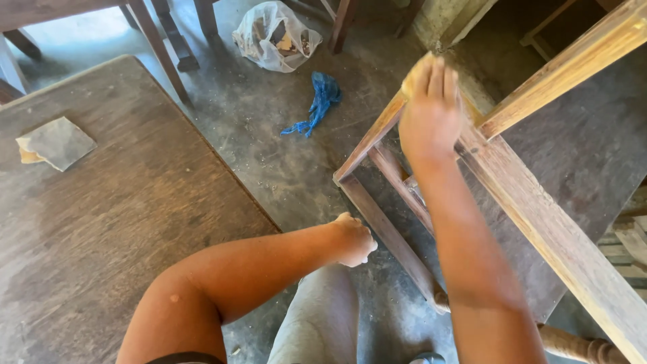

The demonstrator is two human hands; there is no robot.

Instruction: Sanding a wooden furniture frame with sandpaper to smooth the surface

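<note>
Scanning left to right: one table (pixel 101 222) carries one sandpaper sheet (pixel 57 143) near its left edge. One blue rag (pixel 317 104) and one plastic bag (pixel 276 35) lie on the floor beyond. Your left hand (pixel 354 240) is curled shut, holding nothing visible, just beside the frame's (pixel 539 216) lower rail. Your right hand (pixel 431 111) presses flat, fingers together, a sanding pad (pixel 412 75) onto the frame's top corner. The rail's long axis runs from that corner down to the right.
</note>
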